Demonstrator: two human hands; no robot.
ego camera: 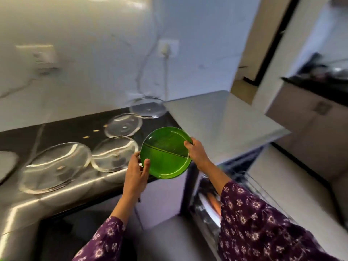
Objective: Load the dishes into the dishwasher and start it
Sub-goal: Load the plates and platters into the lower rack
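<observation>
The left hand (136,171) and right hand (195,153) pinched opposite rims of the round green divided plate (165,155), tilted, likely for slotting into the dishwasher's wire rack (243,174).

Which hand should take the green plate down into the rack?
Right. The right hand grips the plate at its far rim, and the open rack lies directly under that arm; the left hand holds the opposite rim, on the counter side.
</observation>
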